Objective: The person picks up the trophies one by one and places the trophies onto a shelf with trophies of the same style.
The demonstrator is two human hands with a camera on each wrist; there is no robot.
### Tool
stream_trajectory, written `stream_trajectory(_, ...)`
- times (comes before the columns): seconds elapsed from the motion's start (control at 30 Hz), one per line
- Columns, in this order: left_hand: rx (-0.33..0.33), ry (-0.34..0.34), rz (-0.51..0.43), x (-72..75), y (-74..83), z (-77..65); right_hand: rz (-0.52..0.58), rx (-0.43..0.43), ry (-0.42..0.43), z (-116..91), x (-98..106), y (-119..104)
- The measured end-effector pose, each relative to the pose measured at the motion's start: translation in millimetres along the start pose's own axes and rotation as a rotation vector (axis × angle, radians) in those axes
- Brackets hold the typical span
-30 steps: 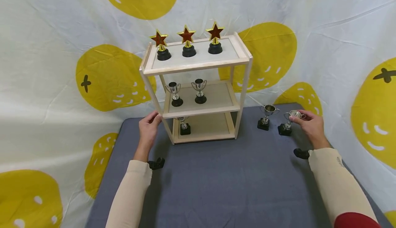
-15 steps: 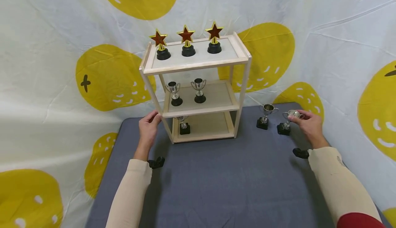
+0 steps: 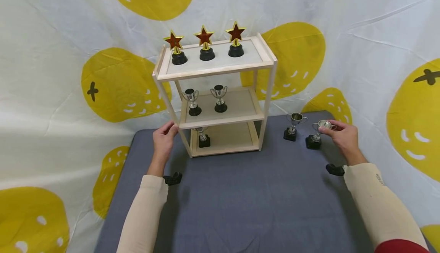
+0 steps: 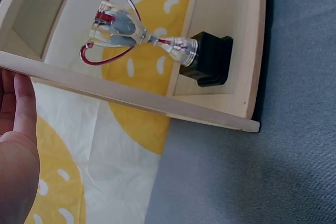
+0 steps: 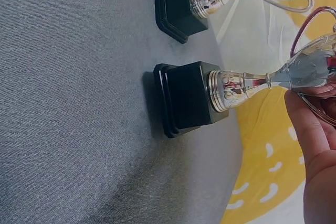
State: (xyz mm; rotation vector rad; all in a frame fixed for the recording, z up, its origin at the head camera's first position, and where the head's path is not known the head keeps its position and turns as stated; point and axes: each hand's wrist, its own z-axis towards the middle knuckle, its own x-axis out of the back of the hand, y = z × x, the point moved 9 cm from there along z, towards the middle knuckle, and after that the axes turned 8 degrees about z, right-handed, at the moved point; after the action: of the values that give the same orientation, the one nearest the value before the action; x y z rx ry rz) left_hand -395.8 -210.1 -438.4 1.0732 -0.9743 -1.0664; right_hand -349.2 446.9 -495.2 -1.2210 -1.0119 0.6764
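My right hand (image 3: 345,138) pinches a silver trophy cup (image 3: 324,126) by its bowl and handle at the table's right side. Its black square base (image 5: 191,98) is at the tabletop; whether it touches is hard to tell. Another silver trophy cup (image 3: 295,120) stands upright just left of it. At the left, my left hand (image 3: 163,140) holds the front left post of a wooden shelf (image 3: 227,122) between thumb and fingers. A silver trophy cup (image 4: 121,27) with a square black base stands on the bottom level, its bowl partly hidden in the head view.
Three gold star trophies (image 3: 204,41) stand on the top level. Two smaller silver cups (image 3: 219,94) with round bases occupy the left and middle of the second level. Grey cloth covers the table (image 3: 247,199). A curtain (image 3: 117,12) with yellow fruit prints hangs behind and beside it.
The head view has shifted slightly. Both hands keep their places, the left at the shelf post and the right on the trophy cup, with no clear movement of either.
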Motion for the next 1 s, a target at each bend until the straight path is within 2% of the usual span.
stream_trajectory(0.13,-0.010,-0.009,-0.026,-0.5,3.0,-0.8,-0.057,0.017,-0.024,-3,-3,-4)
stream_trajectory(0.3,-0.021,0.000,-0.018,-0.5,-0.9,0.9,-0.107,0.031,-0.038,-8,-6,-6)
stream_trajectory(0.53,-0.017,0.009,-0.001,0.5,-1.2,1.6,-0.067,0.072,-0.063,-16,-14,-16)
stream_trajectory(1.0,-0.019,0.006,-0.005,0.2,-0.9,1.5,-0.141,0.069,-0.109,-29,-27,-27)
